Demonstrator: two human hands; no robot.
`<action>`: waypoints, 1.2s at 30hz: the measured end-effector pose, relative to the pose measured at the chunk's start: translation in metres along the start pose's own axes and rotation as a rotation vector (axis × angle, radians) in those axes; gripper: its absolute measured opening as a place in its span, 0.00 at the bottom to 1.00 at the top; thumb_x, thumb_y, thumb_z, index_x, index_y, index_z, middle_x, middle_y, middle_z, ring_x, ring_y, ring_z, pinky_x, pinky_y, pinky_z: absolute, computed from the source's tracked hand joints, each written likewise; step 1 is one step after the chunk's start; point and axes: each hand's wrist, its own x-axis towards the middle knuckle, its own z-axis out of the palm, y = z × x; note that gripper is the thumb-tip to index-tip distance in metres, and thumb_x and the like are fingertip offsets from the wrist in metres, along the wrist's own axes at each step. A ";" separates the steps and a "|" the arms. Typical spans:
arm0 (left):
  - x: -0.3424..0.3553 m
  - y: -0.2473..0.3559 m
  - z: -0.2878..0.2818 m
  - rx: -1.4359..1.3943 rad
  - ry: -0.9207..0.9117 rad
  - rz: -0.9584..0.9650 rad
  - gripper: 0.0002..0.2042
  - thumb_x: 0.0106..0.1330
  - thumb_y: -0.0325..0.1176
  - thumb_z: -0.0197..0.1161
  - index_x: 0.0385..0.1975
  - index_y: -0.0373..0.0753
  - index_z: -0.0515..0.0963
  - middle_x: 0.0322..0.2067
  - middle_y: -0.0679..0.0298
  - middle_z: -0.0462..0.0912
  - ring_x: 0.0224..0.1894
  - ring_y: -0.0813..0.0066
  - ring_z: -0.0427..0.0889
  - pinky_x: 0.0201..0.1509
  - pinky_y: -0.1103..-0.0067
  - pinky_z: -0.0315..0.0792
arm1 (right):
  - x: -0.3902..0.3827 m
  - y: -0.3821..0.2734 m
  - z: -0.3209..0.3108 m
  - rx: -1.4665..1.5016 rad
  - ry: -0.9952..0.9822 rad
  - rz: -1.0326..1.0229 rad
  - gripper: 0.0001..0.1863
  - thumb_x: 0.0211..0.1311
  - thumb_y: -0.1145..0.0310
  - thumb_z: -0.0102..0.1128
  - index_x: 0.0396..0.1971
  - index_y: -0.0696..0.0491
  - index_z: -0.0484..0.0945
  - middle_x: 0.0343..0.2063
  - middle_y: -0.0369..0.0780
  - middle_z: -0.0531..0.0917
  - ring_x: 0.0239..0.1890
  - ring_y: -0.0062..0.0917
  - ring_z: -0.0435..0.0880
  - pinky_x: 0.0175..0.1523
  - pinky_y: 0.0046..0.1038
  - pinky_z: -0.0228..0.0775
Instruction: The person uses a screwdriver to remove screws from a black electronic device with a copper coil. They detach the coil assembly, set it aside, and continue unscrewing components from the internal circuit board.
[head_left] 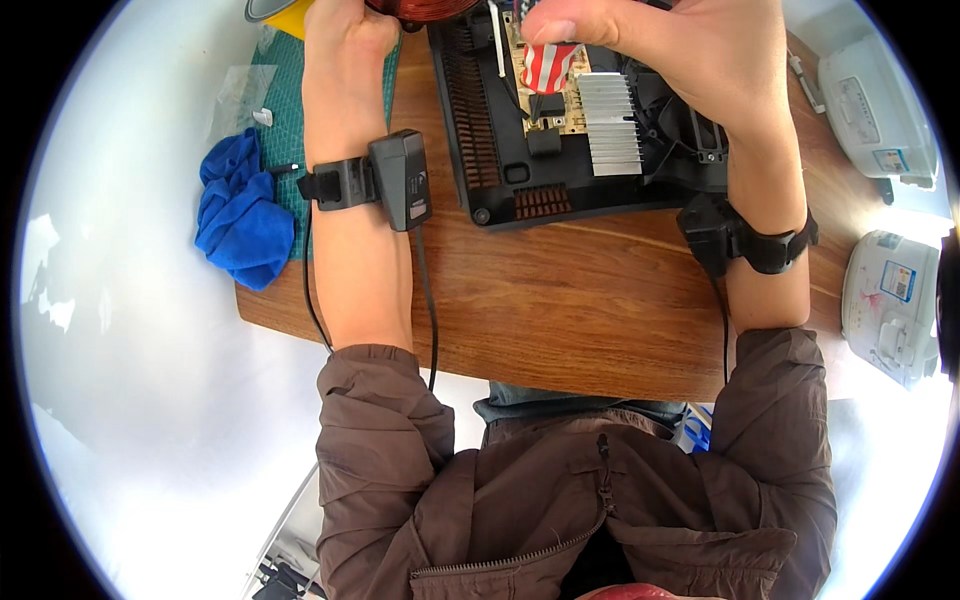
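My left hand (350, 28) is curled at the top edge, its fingertips cut off, against the rim of a copper wire coil (425, 9) that it appears to grip. To the right, my right hand (680, 50) pinches a red-and-white striped piece (550, 68) under its thumb; its exact kind is unclear. The striped piece hangs over a tan circuit board (574, 115) fixed inside an open black appliance housing (480, 190). A finned silver heat sink (612, 125) stands beside the board, with a black fan (690, 135) partly under my right hand.
A green cutting mat (285, 100) lies on the wooden table (560, 300) at left, with a crumpled blue cloth (245, 210) and a clear plastic bag (240, 95). A yellow container (285, 18) stands at the far left. Two translucent boxes (870, 110) line the right side.
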 end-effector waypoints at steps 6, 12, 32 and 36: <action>-0.004 0.004 -0.005 0.117 0.010 0.085 0.22 0.79 0.46 0.54 0.64 0.37 0.73 0.57 0.58 0.82 0.58 0.61 0.81 0.63 0.63 0.76 | 0.002 -0.031 0.025 0.126 0.043 -0.009 0.17 0.58 0.85 0.64 0.49 0.63 0.82 0.41 0.44 0.86 0.44 0.21 0.83 0.51 0.23 0.77; -0.024 0.006 -0.003 0.260 -0.184 0.083 0.20 0.80 0.43 0.52 0.61 0.35 0.74 0.53 0.59 0.82 0.55 0.63 0.81 0.62 0.66 0.76 | 0.005 0.015 0.023 0.047 0.047 -0.284 0.21 0.57 0.77 0.73 0.52 0.61 0.82 0.44 0.41 0.86 0.48 0.21 0.81 0.54 0.27 0.75; -0.061 0.028 -0.008 0.802 -0.531 0.256 0.16 0.81 0.35 0.49 0.54 0.29 0.76 0.43 0.63 0.84 0.49 0.68 0.82 0.58 0.73 0.74 | 0.000 -0.030 0.031 0.540 0.051 0.371 0.18 0.72 0.73 0.58 0.59 0.61 0.73 0.44 0.38 0.82 0.49 0.21 0.80 0.55 0.26 0.73; -0.061 0.027 -0.006 0.760 -0.500 0.231 0.16 0.81 0.35 0.49 0.54 0.30 0.76 0.43 0.62 0.84 0.49 0.68 0.82 0.58 0.72 0.75 | 0.003 0.005 0.027 0.016 0.062 -0.133 0.22 0.61 0.75 0.71 0.55 0.59 0.77 0.44 0.36 0.83 0.46 0.19 0.81 0.52 0.23 0.75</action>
